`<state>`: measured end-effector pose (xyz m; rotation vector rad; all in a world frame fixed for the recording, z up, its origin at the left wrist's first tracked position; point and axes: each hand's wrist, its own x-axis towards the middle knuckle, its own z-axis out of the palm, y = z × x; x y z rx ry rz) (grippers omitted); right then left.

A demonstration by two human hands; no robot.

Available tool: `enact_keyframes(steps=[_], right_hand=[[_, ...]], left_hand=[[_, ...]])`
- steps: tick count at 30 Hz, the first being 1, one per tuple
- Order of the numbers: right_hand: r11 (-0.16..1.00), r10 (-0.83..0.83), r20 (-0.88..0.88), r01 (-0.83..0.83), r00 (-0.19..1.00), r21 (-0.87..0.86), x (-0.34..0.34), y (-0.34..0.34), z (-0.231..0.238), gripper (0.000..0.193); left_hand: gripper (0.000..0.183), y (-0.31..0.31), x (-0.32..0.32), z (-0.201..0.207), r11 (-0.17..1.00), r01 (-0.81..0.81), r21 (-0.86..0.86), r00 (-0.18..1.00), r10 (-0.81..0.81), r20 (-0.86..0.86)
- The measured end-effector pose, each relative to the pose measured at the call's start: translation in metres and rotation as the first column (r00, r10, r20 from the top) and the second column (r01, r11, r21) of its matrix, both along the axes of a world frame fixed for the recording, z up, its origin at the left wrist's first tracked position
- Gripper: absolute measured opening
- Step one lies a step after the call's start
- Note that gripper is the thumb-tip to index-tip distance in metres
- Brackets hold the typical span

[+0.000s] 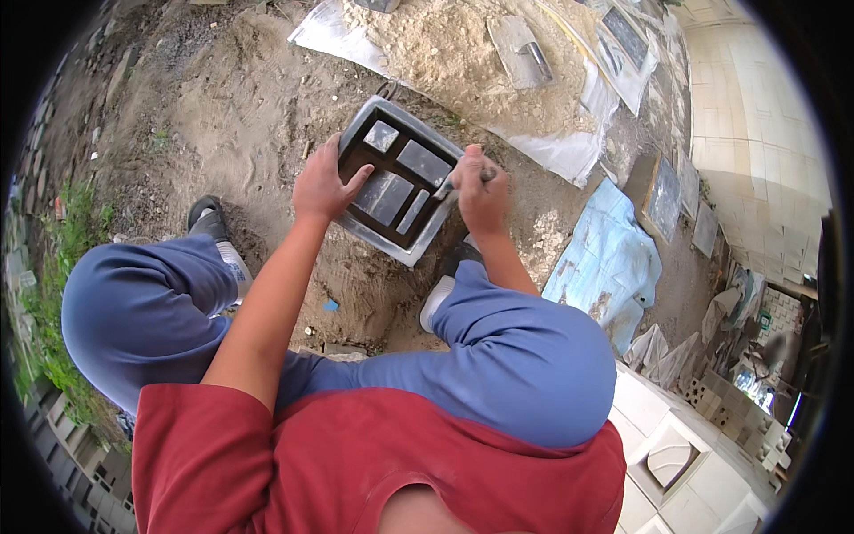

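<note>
Right hand [483,191] is closed around a small tool [442,190], fist clamped with the tool's end poking in toward the mould's inner edge. Most of the tool is hidden under the fingers, so no clue on its full shape. Clock here = 12 is straight away from the wearer.

So, the relation that matters imo: the grey mould [423,129] sits at 9 o'clock from that fist, just beside it, with the tool tip over the 3 o'clock side. From the tip, the narrow panel [412,212] is around 8 o'clock and the bigger upper panel [424,164] around 11, with dark channels between them. Right hand is clearly the closer one to both.

Mould looks a bit longer along a 1-to-7 line, though it's close to square and the lens bends stuff, so don't quote me.

Left hand [326,182] is on the 9 o'clock rim, thumb apart from the fingers and reaching inward. Can't tell if those fingers are actually pinching the outer wall. My read: it's steadying the thing, which matters since the tool is at the opposite side.
</note>
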<state>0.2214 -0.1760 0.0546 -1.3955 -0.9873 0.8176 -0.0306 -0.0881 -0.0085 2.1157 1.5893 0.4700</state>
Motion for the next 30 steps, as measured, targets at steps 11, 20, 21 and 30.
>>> enact_keyframes(steps=[11,20,21,30], right_hand=[[0.995,0.032,0.079,-0.024,0.996,-0.100,-0.008,-0.009,-0.018,0.052],[0.978,0.114,0.073,-0.099,0.991,-0.186,-0.007,-0.015,0.004,0.055],[0.973,0.132,0.089,-0.112,0.987,-0.203,-0.010,-0.017,0.001,0.055],[0.984,0.122,0.136,-0.102,0.983,-0.145,-0.008,-0.009,-0.011,0.055]], left_hand=[[0.086,0.001,0.005,0.004,1.000,0.001,-0.006,1.000,-0.001,0.000],[0.084,0.003,0.006,0.007,1.000,-0.008,0.011,1.000,0.008,0.018],[0.084,0.002,0.006,0.006,1.000,-0.005,0.015,1.000,0.005,0.020],[0.083,0.002,0.004,0.005,1.000,-0.002,0.004,1.000,0.002,0.006]])
